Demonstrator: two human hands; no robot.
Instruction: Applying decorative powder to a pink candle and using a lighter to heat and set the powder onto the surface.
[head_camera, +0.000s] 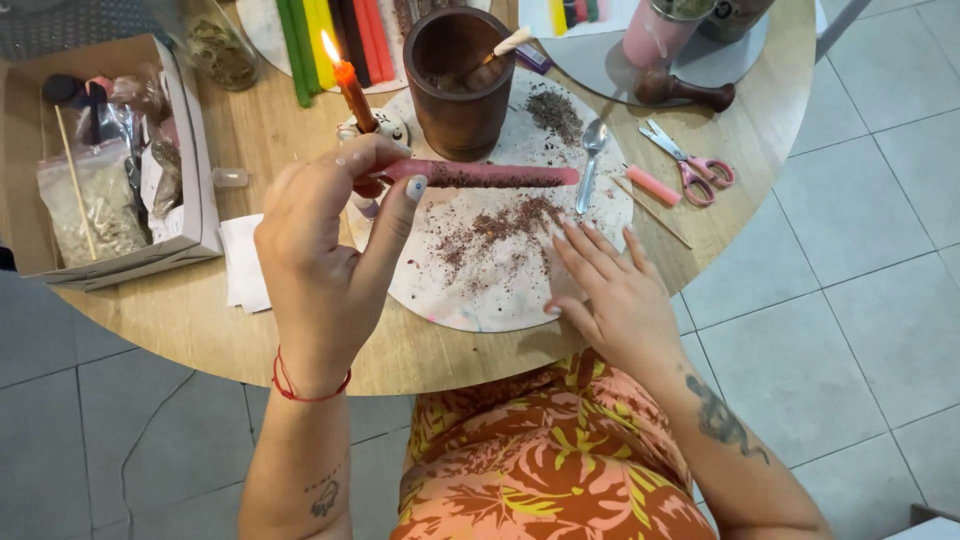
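Grey floor tiles (850, 300) surround a round wooden worktop (250, 330), which runs under and beyond both hands. Beyond the left hand, toward its outer side, sits an open cardboard box (195, 200) with bags of dried herbs inside. Under both hands lies a pale round board (480, 300) dusted with dark crumbled herbs (500, 225). Beyond the hands stands a brown wooden mortar (460, 80), and just beside it a lit orange candle (352, 90) burns in a small holder, just past the left fingertips. The left hand (320, 260) is raised above the board, its fingers closed on one end of a pink candle (480, 175) coated with herb specks; the candle lies level, pointing toward the right side. The right hand (610, 290) rests flat and spread on the board's edge, holding nothing. Past the right hand lie a metal spoon (592, 150), pink-handled scissors (690, 160) and a short pink candle stub (652, 185).
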